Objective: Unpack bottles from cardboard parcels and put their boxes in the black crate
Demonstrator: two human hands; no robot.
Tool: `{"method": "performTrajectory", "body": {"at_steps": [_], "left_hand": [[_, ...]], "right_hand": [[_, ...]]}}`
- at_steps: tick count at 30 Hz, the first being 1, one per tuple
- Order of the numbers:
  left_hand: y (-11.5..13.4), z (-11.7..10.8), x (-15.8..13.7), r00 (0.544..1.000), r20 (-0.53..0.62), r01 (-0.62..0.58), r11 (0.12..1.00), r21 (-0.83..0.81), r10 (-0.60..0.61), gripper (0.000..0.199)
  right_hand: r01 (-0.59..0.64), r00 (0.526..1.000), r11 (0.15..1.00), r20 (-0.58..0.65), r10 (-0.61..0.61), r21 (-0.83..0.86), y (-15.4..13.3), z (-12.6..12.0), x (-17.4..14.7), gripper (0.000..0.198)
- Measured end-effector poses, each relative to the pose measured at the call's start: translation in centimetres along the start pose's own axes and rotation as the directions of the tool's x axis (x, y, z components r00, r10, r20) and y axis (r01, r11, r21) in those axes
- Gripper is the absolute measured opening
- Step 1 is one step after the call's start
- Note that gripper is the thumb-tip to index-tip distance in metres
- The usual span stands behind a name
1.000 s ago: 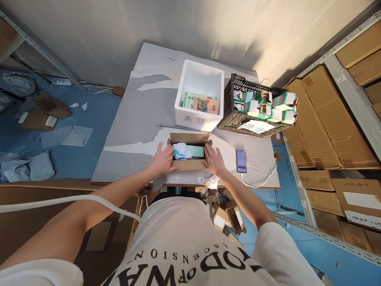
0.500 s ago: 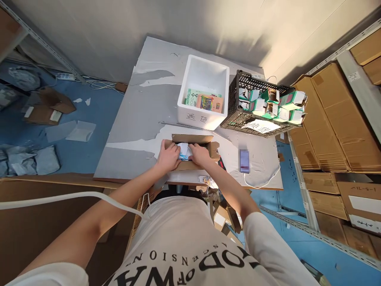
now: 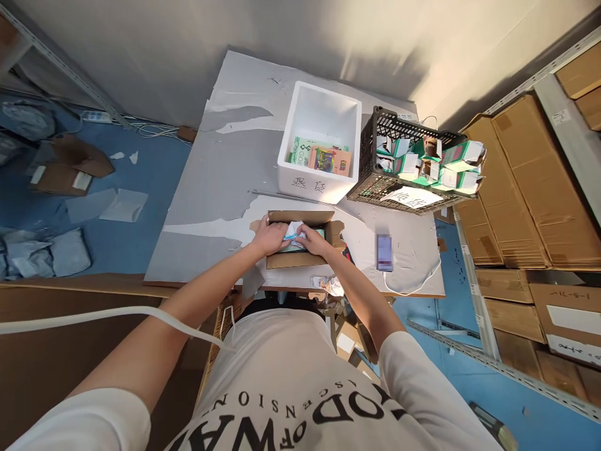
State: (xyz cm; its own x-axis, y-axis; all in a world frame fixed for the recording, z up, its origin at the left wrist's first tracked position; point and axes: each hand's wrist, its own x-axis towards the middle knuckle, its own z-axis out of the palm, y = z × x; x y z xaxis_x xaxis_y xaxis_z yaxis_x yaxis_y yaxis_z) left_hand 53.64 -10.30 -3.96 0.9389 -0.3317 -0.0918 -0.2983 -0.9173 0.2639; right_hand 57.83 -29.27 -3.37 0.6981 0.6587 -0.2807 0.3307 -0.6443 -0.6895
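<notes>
An open cardboard box sits near the front edge of the table, its flaps folded outward. Inside it is a crumpled piece of white paper with blue print, above a pale green item that is mostly covered. My left hand reaches over the box's left end, its fingers closed on the paper's left side. From the right, my right hand pinches the same paper between thumb and fingers. The fingertips of both hands are partly hidden.
Behind the box stand a white foam box holding colourful packets and a black crate of green-and-white cartons. A phone on a white cable lies to the right. Crumpled wrapping lies at the table's front edge.
The paper is more bunched up, and the pale green item shows at its right. My left hand has shifted slightly right with its fingers further over the box. The view has moved slightly.
</notes>
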Motion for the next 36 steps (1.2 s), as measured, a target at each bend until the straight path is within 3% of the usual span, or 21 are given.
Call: {"method": "performTrajectory", "body": {"at_steps": [3,5,7,9,11,14,17,19,21,23,25,27,29,32,33,34,36], "left_hand": [[0.2,-0.9,0.4,0.997,-0.018,0.073,0.981,-0.18,-0.078,0.031],[0.2,-1.6,0.6,0.989,-0.045,0.113,0.92,-0.375,-0.139,0.033],[0.1,-2.4,0.6,0.97,-0.058,0.154,0.782,-0.604,-0.235,0.038],[0.1,-3.5,0.2,0.947,-0.068,0.142,0.597,-0.79,-0.315,0.042],[0.1,-4.7,-0.5,0.923,-0.104,0.08,0.45,-0.889,-0.369,0.046],[-0.7,-6.8,-2.4,0.868,-0.147,0.017,0.324,-0.946,-0.474,0.053],[-4.1,-7.7,-5.4,0.761,-0.178,0.023,0.3,-0.954,-0.624,0.056],[-7.6,-6.6,-7.8,0.646,-0.186,0.116,0.337,-0.934,-0.74,0.057],[-11.0,-4.3,-10.1,0.534,-0.106,0.302,0.306,-0.903,-0.839,0.064],[-13.6,-1.4,-11.6,0.436,0.013,0.481,0.22,-0.849,-0.9,0.072],[-14.8,1.3,-12.0,0.417,0.119,0.605,0.178,-0.776,-0.901,0.079],[-14.9,3.0,-11.5,0.419,0.18,0.699,0.189,-0.69,-0.89,0.09],[-14.3,3.5,-10.5,0.415,0.166,0.754,0.236,-0.613,-0.894,0.101],[-12.3,2.6,-9.3,0.44,-0.019,0.751,0.379,-0.541,-0.898,0.105],[-11.3,2.0,-9.2,0.48,-0.116,0.713,0.464,-0.526,-0.87,0.1],[-10.1,1.3,-9.3,0.55,-0.215,0.644,0.573,-0.507,-0.807,0.093],[-7.1,0.2,-9.6,0.734,-0.38,0.39,0.807,-0.442,-0.563,0.075]], "right_hand": [[0.061,0.991,0.971,-0.126,-0.032,0.232,0.5,-0.9,-0.3,0.034],[0.085,0.988,0.924,-0.154,-0.028,0.373,0.5,-1.5,-0.6,0.051],[0.074,0.991,0.87,-0.132,-0.01,0.488,0.1,-2.1,-1.0,0.056],[0.042,0.996,0.818,-0.088,0.011,0.574,-0.7,-2.6,-1.4,0.042],[0.036,0.997,0.766,-0.072,0.013,0.642,-1.8,-3.1,-1.4,0.031],[0.108,0.994,0.724,-0.081,-0.073,0.682,-3.6,-3.6,-1.0,0.031],[0.141,0.989,0.789,-0.056,-0.134,0.598,-4.1,-3.9,-0.4,0.037],[0.077,0.997,0.892,-0.015,-0.079,0.445,-3.4,-3.8,-0.3,0.036],[-0.006,1.0,0.981,0.013,0.003,0.196,-2.4,-3.4,-0.4,0.032],[-0.035,0.999,0.999,0.03,0.036,-0.023,-1.6,-2.6,-0.5,0.035],[0.034,0.997,0.987,0.074,-0.023,-0.159,-1.6,-1.7,-0.3,0.048],[0.136,0.984,0.954,0.148,-0.099,-0.266,-2.2,-0.6,0.4,0.058],[0.217,0.963,0.893,0.235,-0.131,-0.393,-3.3,0.4,1.5,0.06],[0.238,0.946,0.801,0.317,-0.064,-0.55,-4.8,1.8,3.2,0.058],[0.243,0.94,0.767,0.338,-0.035,-0.594,-5.2,2.3,3.7,0.057],[0.247,0.934,0.733,0.356,-0.007,-0.633,-5.5,2.6,4.0,0.056],[0.25,0.924,0.676,0.38,0.048,-0.693,-5.8,3.2,4.5,0.058]]}}
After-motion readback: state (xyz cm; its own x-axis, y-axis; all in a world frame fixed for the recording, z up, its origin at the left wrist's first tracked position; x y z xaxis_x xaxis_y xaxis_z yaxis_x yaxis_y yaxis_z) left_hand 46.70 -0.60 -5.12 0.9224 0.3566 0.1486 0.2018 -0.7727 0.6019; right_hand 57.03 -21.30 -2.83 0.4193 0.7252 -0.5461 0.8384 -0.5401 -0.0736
